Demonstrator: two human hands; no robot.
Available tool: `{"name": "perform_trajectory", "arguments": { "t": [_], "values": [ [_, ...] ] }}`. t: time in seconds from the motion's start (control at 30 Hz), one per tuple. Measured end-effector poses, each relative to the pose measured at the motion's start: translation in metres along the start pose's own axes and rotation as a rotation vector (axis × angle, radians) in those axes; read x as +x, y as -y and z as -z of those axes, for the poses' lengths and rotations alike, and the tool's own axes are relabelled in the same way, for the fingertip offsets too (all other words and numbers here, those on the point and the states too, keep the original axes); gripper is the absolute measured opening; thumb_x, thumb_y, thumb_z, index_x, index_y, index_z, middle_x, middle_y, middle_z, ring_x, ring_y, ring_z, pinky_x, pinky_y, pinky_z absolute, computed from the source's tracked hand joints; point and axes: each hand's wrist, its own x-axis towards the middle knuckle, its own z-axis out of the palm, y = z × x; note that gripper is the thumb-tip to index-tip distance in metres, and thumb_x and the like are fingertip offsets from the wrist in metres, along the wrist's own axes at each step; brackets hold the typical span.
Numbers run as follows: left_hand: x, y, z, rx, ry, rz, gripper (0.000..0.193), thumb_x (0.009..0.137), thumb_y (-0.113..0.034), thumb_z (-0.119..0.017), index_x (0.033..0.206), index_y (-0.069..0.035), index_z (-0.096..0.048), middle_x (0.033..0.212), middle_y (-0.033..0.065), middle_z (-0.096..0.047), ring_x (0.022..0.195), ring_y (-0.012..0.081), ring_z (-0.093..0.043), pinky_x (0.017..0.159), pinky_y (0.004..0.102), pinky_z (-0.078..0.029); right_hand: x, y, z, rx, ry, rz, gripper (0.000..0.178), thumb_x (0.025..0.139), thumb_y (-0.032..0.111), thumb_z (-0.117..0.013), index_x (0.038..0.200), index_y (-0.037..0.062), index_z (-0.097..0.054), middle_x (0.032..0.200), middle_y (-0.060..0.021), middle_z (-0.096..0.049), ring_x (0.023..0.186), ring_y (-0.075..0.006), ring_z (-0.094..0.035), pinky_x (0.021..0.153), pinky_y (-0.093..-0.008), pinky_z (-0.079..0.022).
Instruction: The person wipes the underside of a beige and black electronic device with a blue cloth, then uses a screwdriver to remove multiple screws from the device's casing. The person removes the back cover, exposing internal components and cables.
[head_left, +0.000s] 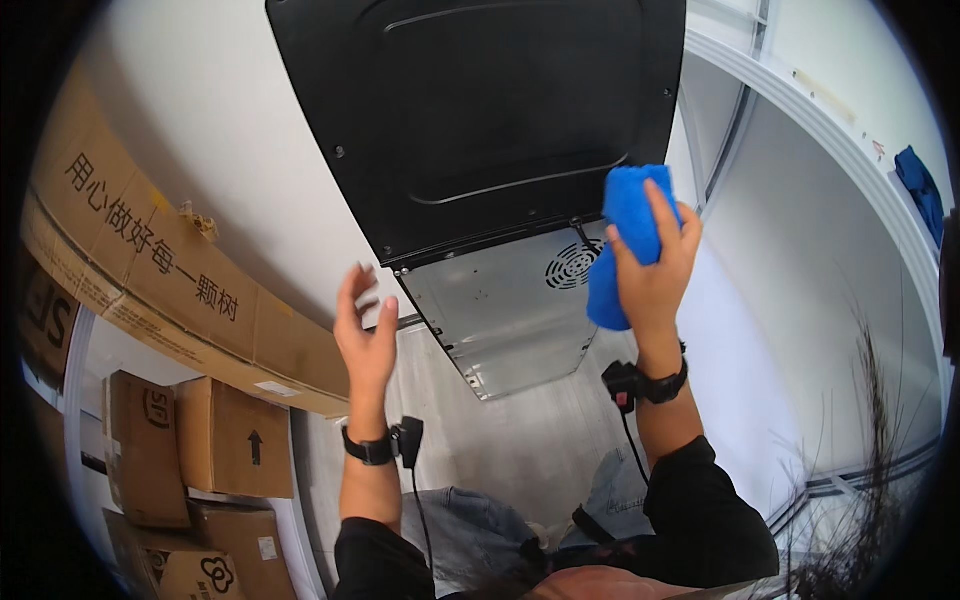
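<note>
A: Head view first. What has the right hand (655,275) got?

B: A blue cloth (625,235). The fingers are wrapped over it from the front, thumb on the left edge, and the hand presses it flat against the appliance (480,120) in front of the person.

A: Where on it exactly?

B: At the right-hand edge, right where the black back panel (470,100) meets the bare metal panel (510,310) below. The cloth hangs down past the hand and covers part of that seam, just right of the round vent (572,265) in the metal.

A: And the left hand (365,335)?

B: Raised, palm toward the appliance, fingers spread loosely and slightly curled. It holds nothing. It sits just left of the metal panel's lower corner; I cannot tell whether the fingertips touch it.

A: Anything on the wrists?

B: A black band on each, with a small black unit and a thin cable running down toward the dark sleeves.

A: What else is around?

B: On the left, a long cardboard box (150,260) leans against the white wall (220,120), and smaller boxes (200,440) are stacked below it. On the right, a white ledge (850,150) curves away with another blue cloth (920,190) lying on it, well apart from the hands. Dry twigs (870,500) show at the lower right, and denim-clad knees at the bottom, over a pale floor (520,440).
</note>
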Motion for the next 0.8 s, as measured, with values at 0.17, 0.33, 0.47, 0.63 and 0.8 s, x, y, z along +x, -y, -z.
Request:
{"name": "perform_trajectory", "arguments": {
  "t": [0.17,0.33,0.47,0.63,0.8],
  "values": [
    [0.059,-0.037,-0.013,-0.236,0.128,-0.121,0.056,0.081,-0.008,-0.067,0.131,0.000,-0.043,0.119,0.0094,-0.056,0.110,0.0200,-0.052,0.096,0.0335,-0.039,0.007,-0.006,-0.016,-0.076,-0.063,-0.048,0.059,0.070,0.009,-0.077,0.125,0.0132,-0.056,0.115,-0.0191,-0.046,0.099,-0.0356,-0.053,0.082,-0.0418,-0.048],
    [0.067,-0.029,-0.029,-0.301,0.138,-0.051,0.050,0.081,-0.009,-0.069,0.125,0.001,-0.046,0.115,0.0079,-0.055,0.107,0.0165,-0.050,0.096,0.0305,-0.037,-0.010,0.043,-0.040,-0.073,0.122,0.096,0.072,0.056,0.002,-0.067,0.125,0.0178,-0.056,0.109,-0.0184,-0.048,0.096,-0.0382,-0.051,0.082,-0.0427,-0.045],
    [0.067,-0.038,-0.027,-0.273,0.186,0.013,0.058,0.081,-0.009,-0.069,0.131,0.001,-0.040,0.121,0.0099,-0.052,0.112,0.0187,-0.049,0.098,0.0316,-0.037,-0.003,0.092,-0.058,0.011,0.242,0.115,0.067,0.060,0.003,-0.068,0.124,0.0196,-0.058,0.107,-0.0153,-0.049,0.088,-0.0358,-0.053,0.076,-0.0436,-0.047],
    [0.081,-0.055,-0.013,-0.123,0.306,0.108,0.062,0.073,0.000,-0.074,0.127,0.001,-0.042,0.119,0.0106,-0.054,0.109,0.0196,-0.051,0.095,0.0319,-0.040,0.030,0.081,-0.030,0.058,0.313,-0.038,0.062,0.063,0.004,-0.068,0.122,0.0208,-0.060,0.112,-0.0189,-0.049,0.097,-0.0388,-0.055,0.080,-0.0436,-0.048],
    [0.105,-0.069,0.010,-0.022,0.581,0.398,0.061,0.071,0.006,-0.073,0.125,0.002,-0.044,0.125,0.0109,-0.051,0.115,0.0201,-0.048,0.099,0.0323,-0.037,0.147,0.070,0.030,-0.142,0.083,-0.272,0.060,0.065,0.006,-0.079,0.121,0.0122,-0.058,0.113,-0.0207,-0.048,0.098,-0.0387,-0.054,0.081,-0.0418,-0.048]
  ]
}}
